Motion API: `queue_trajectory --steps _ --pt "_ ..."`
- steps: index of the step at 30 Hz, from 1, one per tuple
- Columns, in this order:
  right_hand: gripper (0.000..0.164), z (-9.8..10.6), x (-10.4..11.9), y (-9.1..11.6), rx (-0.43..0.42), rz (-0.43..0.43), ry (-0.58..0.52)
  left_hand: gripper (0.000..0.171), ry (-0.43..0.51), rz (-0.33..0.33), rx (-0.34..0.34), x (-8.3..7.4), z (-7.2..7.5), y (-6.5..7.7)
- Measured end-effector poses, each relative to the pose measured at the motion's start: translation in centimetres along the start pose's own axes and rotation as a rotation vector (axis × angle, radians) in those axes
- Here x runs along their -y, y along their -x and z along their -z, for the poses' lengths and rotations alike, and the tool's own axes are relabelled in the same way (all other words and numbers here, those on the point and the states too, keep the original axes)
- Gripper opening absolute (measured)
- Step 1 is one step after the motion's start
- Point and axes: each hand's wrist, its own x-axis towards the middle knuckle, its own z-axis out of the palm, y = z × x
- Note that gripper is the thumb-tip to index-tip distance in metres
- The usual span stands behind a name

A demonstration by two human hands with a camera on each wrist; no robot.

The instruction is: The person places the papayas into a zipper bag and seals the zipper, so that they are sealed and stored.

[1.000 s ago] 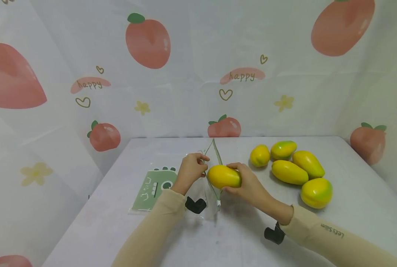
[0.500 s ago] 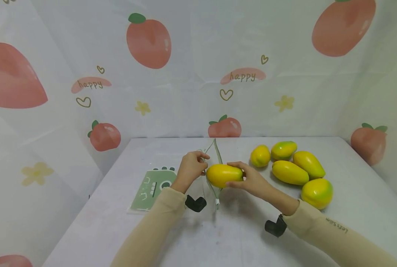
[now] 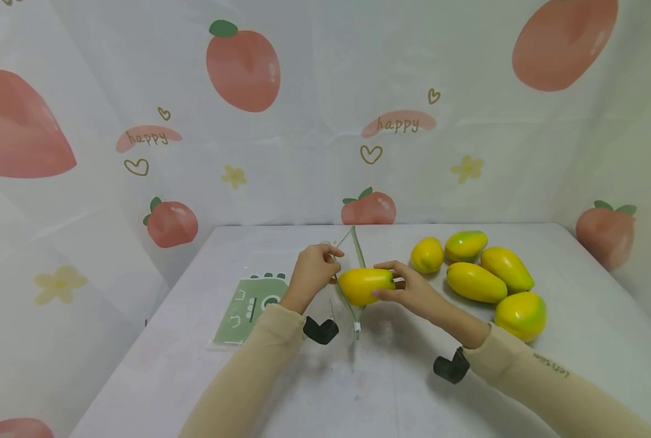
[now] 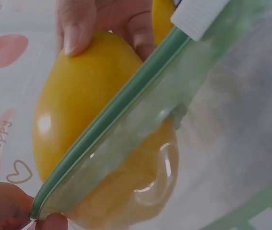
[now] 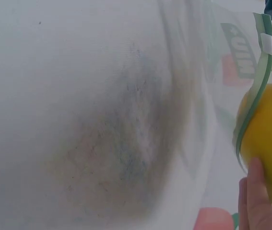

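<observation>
A yellow mango [image 3: 362,287] lies partway in the mouth of a clear zip bag, its lower part showing through the plastic [image 4: 145,187] in the left wrist view. My right hand [image 3: 420,296] holds the mango's outer end, thumb on one side and fingers on the other. My left hand [image 3: 311,272] pinches the green zip edge [image 4: 97,127] at one end of the opening. A white slider [image 4: 200,18] sits at the near end of that strip. Left of the mouth, the bag's body with a green cartoon print [image 3: 243,309] lies over the table.
Several more mangoes [image 3: 476,283] are grouped on the table's right side. The white table [image 3: 358,395] ends at a hanging cloth [image 3: 314,170] printed with peaches. Black camera mounts [image 3: 321,331] hang below both wrists.
My right fingers have slid back toward the mango's outer end, and the mango now sits slightly farther into the bag mouth. My left hand has risen a little, still pinching the edge.
</observation>
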Motion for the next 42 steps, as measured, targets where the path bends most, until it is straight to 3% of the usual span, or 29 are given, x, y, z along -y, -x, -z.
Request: queue_trajectory --steps 8,23,42 --pt "0.055 0.2 0.2 -0.4 0.002 -0.023 -0.047 0.023 0.033 -0.001 0.012 -0.3 0.1 -0.1" --pt "0.054 0.5 0.2 -0.8 -0.007 -0.093 -0.022 0.023 0.021 0.0 0.017 -1.1 0.1 -0.2" --pt "0.051 -0.3 0.5 -1.7 -0.011 -0.055 0.013 0.023 0.0 0.015 0.034 -1.7 -0.1 -0.2"
